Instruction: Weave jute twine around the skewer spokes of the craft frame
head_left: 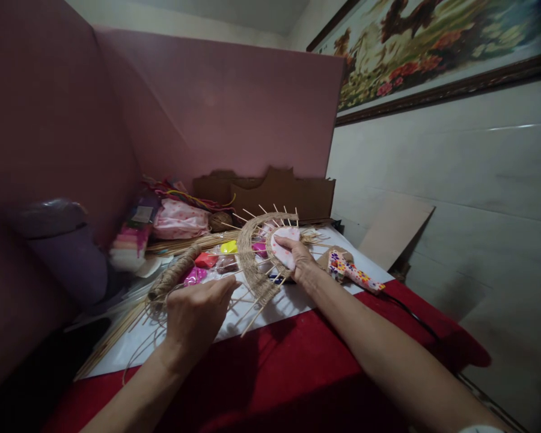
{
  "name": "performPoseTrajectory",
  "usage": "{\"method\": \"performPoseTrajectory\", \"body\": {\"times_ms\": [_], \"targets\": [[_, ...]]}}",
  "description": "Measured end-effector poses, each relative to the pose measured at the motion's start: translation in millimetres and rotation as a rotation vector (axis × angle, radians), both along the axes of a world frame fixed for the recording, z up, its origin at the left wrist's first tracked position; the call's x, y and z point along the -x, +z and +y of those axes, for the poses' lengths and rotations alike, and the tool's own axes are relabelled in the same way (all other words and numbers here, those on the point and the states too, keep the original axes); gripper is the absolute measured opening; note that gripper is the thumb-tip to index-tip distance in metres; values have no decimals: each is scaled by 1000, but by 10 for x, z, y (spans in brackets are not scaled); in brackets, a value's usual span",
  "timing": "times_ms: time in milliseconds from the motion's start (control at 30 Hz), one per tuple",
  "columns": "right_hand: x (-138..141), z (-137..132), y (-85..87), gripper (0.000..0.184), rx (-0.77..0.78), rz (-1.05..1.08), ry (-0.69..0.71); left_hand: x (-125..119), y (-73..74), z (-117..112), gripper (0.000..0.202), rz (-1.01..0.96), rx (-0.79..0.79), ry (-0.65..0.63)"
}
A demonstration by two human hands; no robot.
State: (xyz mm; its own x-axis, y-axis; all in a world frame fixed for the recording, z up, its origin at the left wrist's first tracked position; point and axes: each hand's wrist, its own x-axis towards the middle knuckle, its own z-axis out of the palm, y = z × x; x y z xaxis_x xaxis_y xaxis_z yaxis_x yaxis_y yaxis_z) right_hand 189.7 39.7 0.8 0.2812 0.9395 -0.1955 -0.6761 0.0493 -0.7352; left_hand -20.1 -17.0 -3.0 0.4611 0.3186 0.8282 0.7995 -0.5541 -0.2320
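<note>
My right hand (300,258) grips a half-round woven piece by its centre, thumb on top of a pink-spotted white cloth patch (283,248). Jute twine is woven in a wide curved band (251,260) across thin wooden sticks, whose ends poke out around the rim. Left of it, my left hand (201,310) is closed in a pinch close to the lower sticks, apparently on a strand of twine; the fingertips are mostly turned away from view. A roll of jute twine (175,272) lies just behind this hand, with loose strands looping down beside the wrist.
A flower-patterned glue gun (354,273) with a black cord lies at right. Bright packets (206,260), a bundle of sticks (112,340) and a pink cloth bundle (180,218) are on the white board. Cardboard (284,195) stands behind; red cloth (297,367) covers the near edge.
</note>
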Motion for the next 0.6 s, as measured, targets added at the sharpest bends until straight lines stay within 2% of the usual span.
{"method": "performPoseTrajectory", "body": {"times_ms": [300, 600], "targets": [[-9, 26, 2, 10, -12, 25, -1, 23, -26, 38, 21, -77, 168, 9], [-14, 53, -23, 8, -59, 80, -46, 16, -81, 106, 20, -293, 409, -152]]}}
